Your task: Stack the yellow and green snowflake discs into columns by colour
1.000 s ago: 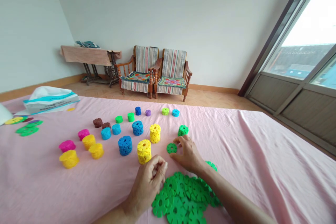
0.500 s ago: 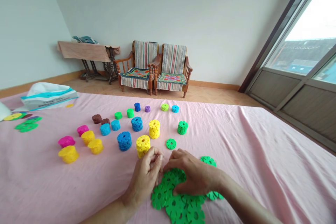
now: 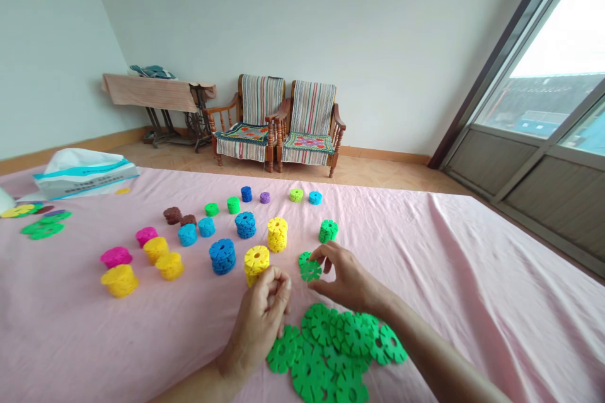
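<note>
Head view: the right hand (image 3: 347, 278) reaches forward, and its fingers (image 3: 322, 257) pinch the edge of a green snowflake disc (image 3: 310, 269), which is tilted just above the pink sheet (image 3: 70, 334). The left hand (image 3: 261, 321) is curled, its fingers (image 3: 280, 286) pressed together, and whether they hold anything small cannot be told. A yellow disc stack (image 3: 256, 262) stands touching or just beyond those left fingers, its lower part hidden behind them.

Directly below the right fingers, a loose pile of flat green discs (image 3: 331, 352) lies overlapping on the sheet, its near edge beside the left hand. Just beyond the pinched disc stands a short green stack (image 3: 328, 231). Past the left fingers are a taller yellow stack (image 3: 276, 234) and two blue stacks (image 3: 222, 256) (image 3: 245, 225).

Farther left of the fingers sit cyan, magenta and yellow stacks, with brown pieces (image 3: 172, 215) behind them. A row of small green, blue, purple and cyan stacks (image 3: 246, 194) runs along the far part of the sheet. Flat green discs (image 3: 42, 228) and a white bag (image 3: 85, 173) lie well left of the hands. Beyond the sheet, two wooden armchairs (image 3: 288, 126) stand against the wall.
</note>
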`<state>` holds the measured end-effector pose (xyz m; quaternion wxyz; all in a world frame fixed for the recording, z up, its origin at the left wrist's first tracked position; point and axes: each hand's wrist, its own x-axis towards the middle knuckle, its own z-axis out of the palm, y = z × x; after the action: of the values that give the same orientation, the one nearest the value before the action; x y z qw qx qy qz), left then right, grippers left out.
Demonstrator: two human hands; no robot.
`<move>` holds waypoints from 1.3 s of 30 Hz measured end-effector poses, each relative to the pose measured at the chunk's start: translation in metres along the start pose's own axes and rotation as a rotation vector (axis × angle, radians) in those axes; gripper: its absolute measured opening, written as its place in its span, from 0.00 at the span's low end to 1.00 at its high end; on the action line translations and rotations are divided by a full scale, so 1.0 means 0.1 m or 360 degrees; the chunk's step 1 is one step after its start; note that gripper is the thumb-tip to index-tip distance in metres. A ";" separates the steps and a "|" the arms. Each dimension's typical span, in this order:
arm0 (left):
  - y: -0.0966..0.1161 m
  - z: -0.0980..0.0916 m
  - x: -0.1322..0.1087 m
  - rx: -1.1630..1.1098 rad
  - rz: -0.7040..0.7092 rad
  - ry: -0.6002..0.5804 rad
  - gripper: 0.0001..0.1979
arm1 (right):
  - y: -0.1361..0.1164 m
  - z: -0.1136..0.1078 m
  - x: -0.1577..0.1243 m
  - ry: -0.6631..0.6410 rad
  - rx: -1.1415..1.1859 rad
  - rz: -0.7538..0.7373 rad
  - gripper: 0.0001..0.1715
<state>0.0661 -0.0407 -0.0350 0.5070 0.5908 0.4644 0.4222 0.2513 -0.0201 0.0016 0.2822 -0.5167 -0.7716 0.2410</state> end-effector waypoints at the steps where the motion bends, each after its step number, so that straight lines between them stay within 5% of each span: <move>1: 0.00 0.00 0.00 0.0020 0.0005 -0.0012 0.14 | 0.04 0.05 0.05 0.0107 -0.0028 0.0055 0.15; 6: -0.02 0.00 -0.02 0.0084 0.0049 -0.0048 0.15 | 0.17 0.26 0.18 0.0314 -0.0141 0.0089 0.14; 25: 0.01 -0.01 -0.04 0.0334 0.0248 -0.0117 0.09 | 0.20 0.24 0.15 0.0260 -0.0194 0.0107 0.17; 29: 0.01 0.00 -0.03 0.0348 0.0240 -0.0121 0.09 | 0.03 -0.06 -0.01 -0.0137 -0.0105 0.0055 0.09; 32: 0.01 0.00 -0.02 0.0353 0.0237 -0.0129 0.09 | -0.15 -0.24 -0.20 -0.0516 -0.0168 -0.0049 0.20; 39: 0.01 0.00 -0.03 0.0423 0.0252 -0.0124 0.10 | -0.31 -0.14 -0.45 -0.0497 -0.0492 -0.0084 0.24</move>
<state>0.0658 -0.0437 -0.0336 0.4070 0.7035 0.4481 0.3723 0.2538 -0.0718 0.0238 0.0828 -0.4898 -0.8469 0.1894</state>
